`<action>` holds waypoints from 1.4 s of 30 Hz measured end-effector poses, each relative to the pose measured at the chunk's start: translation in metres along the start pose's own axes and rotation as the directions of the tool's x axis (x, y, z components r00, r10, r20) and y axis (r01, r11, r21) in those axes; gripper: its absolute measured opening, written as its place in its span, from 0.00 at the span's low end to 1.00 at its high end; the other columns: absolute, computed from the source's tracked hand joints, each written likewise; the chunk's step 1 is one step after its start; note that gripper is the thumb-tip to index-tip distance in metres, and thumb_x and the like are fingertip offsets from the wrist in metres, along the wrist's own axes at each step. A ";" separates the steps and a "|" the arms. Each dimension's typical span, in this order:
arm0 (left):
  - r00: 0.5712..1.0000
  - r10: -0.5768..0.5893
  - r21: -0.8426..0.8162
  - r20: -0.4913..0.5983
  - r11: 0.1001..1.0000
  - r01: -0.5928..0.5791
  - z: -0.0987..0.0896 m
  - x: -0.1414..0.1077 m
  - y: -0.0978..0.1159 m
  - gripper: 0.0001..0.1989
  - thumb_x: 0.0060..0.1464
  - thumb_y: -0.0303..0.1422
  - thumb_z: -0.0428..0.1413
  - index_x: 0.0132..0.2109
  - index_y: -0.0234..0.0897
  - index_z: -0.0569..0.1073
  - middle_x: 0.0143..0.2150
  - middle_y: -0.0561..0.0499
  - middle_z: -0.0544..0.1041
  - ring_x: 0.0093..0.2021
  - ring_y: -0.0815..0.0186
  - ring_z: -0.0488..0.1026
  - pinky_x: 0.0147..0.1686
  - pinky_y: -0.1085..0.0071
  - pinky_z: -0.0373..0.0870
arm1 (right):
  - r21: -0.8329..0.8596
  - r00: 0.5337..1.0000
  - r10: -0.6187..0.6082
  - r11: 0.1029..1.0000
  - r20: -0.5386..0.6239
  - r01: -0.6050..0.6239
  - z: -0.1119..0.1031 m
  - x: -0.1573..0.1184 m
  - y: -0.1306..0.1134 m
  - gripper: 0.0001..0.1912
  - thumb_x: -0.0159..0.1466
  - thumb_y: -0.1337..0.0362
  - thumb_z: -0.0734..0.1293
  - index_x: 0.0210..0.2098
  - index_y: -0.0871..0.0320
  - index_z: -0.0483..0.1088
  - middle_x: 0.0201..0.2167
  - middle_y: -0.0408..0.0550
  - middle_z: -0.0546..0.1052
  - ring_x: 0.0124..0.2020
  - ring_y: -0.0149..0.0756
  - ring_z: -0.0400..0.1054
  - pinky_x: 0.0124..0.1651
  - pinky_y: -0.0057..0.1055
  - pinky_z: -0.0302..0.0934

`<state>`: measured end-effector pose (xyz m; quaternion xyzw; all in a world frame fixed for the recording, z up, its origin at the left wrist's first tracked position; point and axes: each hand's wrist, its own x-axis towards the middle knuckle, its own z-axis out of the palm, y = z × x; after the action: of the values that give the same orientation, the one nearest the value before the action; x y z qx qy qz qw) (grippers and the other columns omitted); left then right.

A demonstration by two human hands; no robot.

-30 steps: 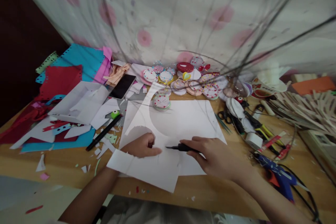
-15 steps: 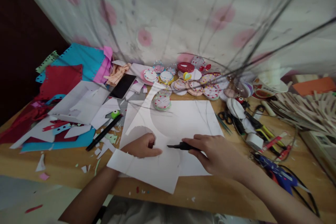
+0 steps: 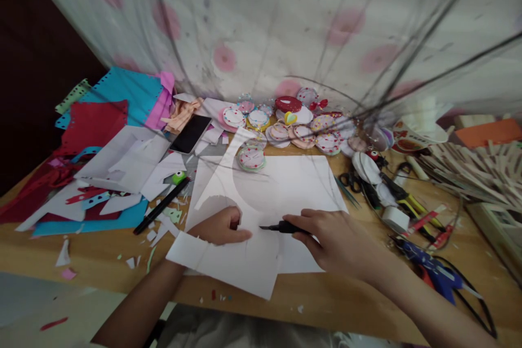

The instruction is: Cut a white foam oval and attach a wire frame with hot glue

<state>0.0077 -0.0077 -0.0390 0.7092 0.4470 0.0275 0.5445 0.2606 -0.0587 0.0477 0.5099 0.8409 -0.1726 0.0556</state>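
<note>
While the left hand (image 3: pixel 218 227) lay curled at the cut white paper (image 3: pixel 244 269) — could not tell whether it gripped anything — the right hand (image 3: pixel 332 236) was closed round a black knife (image 3: pixel 283 227), blade pointing left. Paper overlapped a larger sheet (image 3: pixel 299 179), near middle. Far left, phone (image 3: pixel 191 134); near right, glue gun (image 3: pixel 430 266).

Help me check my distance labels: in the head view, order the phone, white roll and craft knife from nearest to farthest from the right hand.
1. Craft knife: held in the right hand.
2. White roll: to the hand's right.
3. Phone: farther back, to the left.
</note>
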 end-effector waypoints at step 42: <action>0.996 -0.024 -0.183 0.091 0.982 0.040 -0.007 -0.002 0.003 0.19 0.45 0.48 0.56 0.35 0.36 0.64 0.23 0.59 0.64 0.19 0.74 0.58 0.17 0.77 0.53 | 0.014 0.929 0.228 0.972 -0.292 -0.234 0.041 -0.012 0.043 0.20 0.67 0.61 0.55 0.57 0.57 0.61 0.37 0.52 0.73 0.35 0.41 0.71 0.35 0.33 0.63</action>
<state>0.0046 -0.0040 -0.0328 0.6491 0.4292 0.0286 0.6274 0.3004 -0.0650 0.0023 0.6245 0.7758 -0.0792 -0.0436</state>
